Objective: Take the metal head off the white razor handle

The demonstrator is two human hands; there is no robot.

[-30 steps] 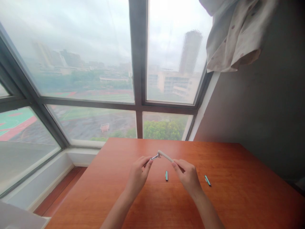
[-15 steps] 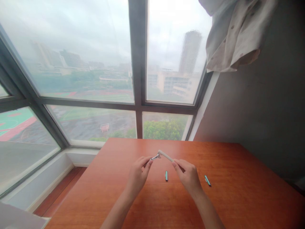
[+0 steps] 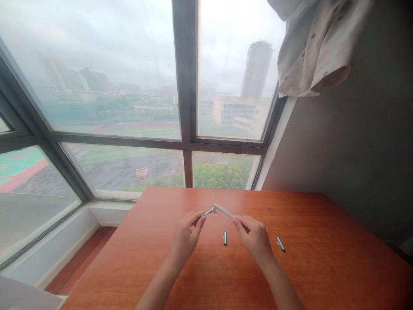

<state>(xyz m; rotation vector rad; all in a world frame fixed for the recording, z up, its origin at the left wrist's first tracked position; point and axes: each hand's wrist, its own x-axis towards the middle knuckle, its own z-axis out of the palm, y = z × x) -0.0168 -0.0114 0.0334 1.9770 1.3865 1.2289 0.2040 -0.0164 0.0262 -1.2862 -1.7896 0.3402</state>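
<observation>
A grey-framed window (image 3: 186, 86) stands at twelve o'clock, past the reddish wooden table (image 3: 219, 280); a pale garment (image 3: 314, 56) hangs at one. Over the table, the person's right hand (image 3: 256, 234), at four o'clock from the held tips, pinches a pale stick (image 3: 225, 211); the left hand (image 3: 187, 231), at eight, pinches a silver handle (image 3: 209, 212), fingers closed. Tip contact is unclear. Two green-and-black pieces lie on the table: the near piece (image 3: 225, 238) at five o'clock, the far piece (image 3: 280, 244) at four.

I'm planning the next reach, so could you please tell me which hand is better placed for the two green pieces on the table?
Probably the right hand: the green pieces lie one on either side of it, both nearer it than the left hand, though it holds a pale stick.
</observation>
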